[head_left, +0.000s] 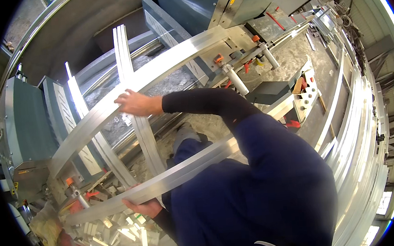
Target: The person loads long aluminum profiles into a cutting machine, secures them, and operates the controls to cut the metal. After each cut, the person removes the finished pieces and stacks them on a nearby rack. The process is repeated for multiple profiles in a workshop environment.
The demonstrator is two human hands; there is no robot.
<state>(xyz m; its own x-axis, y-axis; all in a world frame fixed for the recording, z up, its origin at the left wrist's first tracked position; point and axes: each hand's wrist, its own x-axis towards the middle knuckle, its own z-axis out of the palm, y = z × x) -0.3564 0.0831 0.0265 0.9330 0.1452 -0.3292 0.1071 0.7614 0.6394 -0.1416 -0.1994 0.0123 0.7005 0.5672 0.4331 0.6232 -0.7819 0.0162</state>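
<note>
The two metal bars should be stiff and fairly light for their length, though long enough to swing or sag at an unheld end. Their smooth faces look likely to slip under bare skin, and the shiny finish probably scratches easily. The best hold would be near the middle, thumb and fingers on opposite edges, clear of the cut ends.

The far bar (pixel 159 70) runs over two rails (pixel 147 142), between the left machine (pixel 30 121) and the far machine (pixel 189 9). The right grip (pixel 138 103) is on its near edge, left of its middle, fingers over the top; how firmly it closes I cannot tell.

The near bar (pixel 182 175) passes in front of the person's body, roughly alongside the far one. The left grip (pixel 143 208) is closed around it from the near, lower side, towards its left end, above scattered offcuts (pixel 127 233).
</note>
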